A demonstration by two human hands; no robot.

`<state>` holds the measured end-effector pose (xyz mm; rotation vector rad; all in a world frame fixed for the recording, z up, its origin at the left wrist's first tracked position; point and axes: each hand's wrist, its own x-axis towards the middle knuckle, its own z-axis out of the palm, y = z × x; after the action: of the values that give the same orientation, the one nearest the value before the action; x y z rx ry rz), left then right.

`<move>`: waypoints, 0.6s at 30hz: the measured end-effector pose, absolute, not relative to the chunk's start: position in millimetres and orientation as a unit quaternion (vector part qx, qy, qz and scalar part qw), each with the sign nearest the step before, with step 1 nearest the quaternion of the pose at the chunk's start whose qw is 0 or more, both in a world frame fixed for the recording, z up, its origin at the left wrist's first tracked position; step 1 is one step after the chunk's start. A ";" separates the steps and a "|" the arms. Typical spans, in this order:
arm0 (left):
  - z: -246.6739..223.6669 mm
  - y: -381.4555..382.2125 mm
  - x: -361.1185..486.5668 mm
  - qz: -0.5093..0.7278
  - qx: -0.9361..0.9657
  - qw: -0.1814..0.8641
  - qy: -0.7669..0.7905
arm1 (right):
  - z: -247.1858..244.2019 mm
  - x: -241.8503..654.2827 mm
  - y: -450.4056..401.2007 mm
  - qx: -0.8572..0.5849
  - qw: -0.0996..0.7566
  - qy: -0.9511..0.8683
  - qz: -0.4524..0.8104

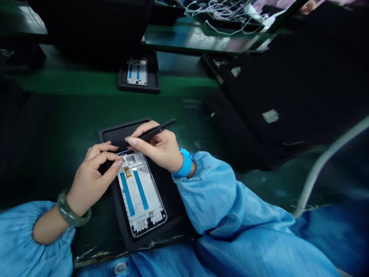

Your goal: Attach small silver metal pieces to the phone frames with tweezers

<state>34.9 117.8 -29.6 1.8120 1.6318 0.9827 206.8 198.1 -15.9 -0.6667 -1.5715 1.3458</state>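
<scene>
left grip: the left hand (pixel 90 181) is curled and nearly closed, its thumb tip at a small pale tab (pixel 124 161) on the top end of the phone frame; i cannot tell whether it is pinching the tab or only resting on it.
right grip: the right hand (pixel 157 148) is closed around slim black tweezers (pixel 160 129), holding them like a pen, with their tip hidden by the fingers just above the frame.
phone frame: a phone frame (pixel 140 196) lies flat in a black rubber-like tray (pixel 170 200), with its long sides angled across the tray. it has a white back, two long blue strips and a small gold-coloured label (pixel 128 172).
handling: it looks light and fairly stiff, but the thin rim and exposed small parts seem fragile, and the smooth back may slide.
where to hold: the long side edges look safest, away from the tab and the cluttered bottom end.
wrists: a green stone bangle (pixel 73 209) circles the left wrist, a blue strap (pixel 186 163) the right; loose blue sleeves (pixel 207 188) gather at both.
further off: a second frame (pixel 137 72) lies in another black tray (pixel 140 89) on the green worktop (pixel 184 115), with white cables (pixel 221 15) beyond.
</scene>
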 end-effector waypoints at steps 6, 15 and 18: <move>-28.1 119.6 29.6 0.413 0.592 0.332 0.608 | -16.6 206.8 196.8 -0.294 0.480 -0.627 0.539; -30.6 120.5 31.4 0.420 0.588 0.331 0.607 | -17.9 204.9 189.4 -0.261 0.437 -0.708 0.490; -30.1 120.2 30.2 0.408 0.606 0.328 0.599 | -15.8 204.9 188.1 -0.282 0.434 -0.701 0.490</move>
<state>30.2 120.2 -30.1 1.5862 1.5687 1.0691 204.9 188.1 -15.8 -0.7035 -1.7452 1.2214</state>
